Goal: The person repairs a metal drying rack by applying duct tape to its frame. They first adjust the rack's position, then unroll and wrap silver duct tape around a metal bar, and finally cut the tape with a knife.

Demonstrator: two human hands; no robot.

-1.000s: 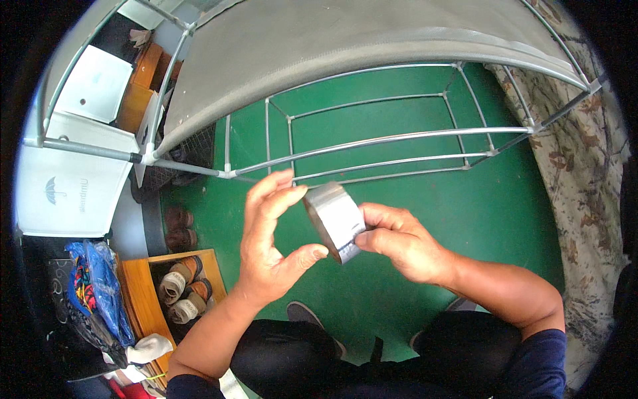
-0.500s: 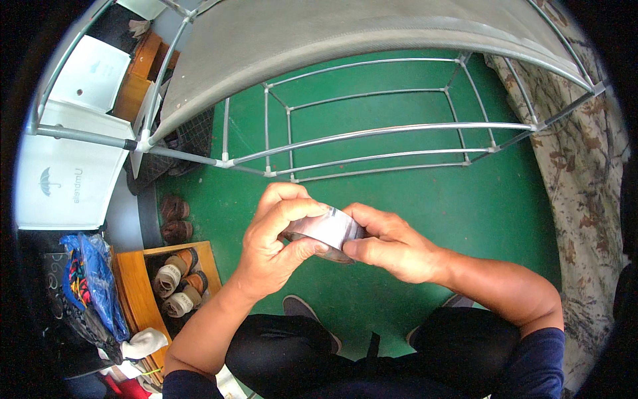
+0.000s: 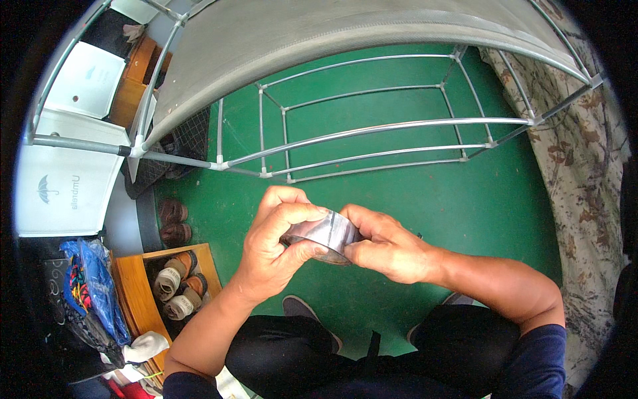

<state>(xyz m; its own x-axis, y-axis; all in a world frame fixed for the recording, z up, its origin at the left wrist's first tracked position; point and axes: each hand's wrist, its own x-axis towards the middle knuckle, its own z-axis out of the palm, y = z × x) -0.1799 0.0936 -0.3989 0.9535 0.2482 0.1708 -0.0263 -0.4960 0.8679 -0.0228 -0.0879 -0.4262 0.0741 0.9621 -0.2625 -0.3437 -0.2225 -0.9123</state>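
Note:
Between my two hands, above the green floor, is a shiny, greyish roll of tape [image 3: 325,229]. It is tilted, with its curved outer face upward and part of its ring showing below. My left hand [image 3: 276,236] grips the roll's left side, thumb underneath and fingers over the top. On the right side, my right hand [image 3: 389,246] pinches the roll's edge between thumb and bent index finger. Whether a tape end is lifted there is hidden by the fingers.
Ahead stands a metal tube frame [image 3: 385,126] with a grey fabric cover [image 3: 332,33]. At left are a wooden shoe box [image 3: 211,266] with shoes, a blue plastic bag [image 3: 100,292] and white panels [image 3: 60,173]. Patterned cloth [image 3: 565,173] hangs along the right.
The roll has turned slightly in my hands, so the sheen on its face differs. Both hands keep their hold. The surroundings have shifted a little with my head.

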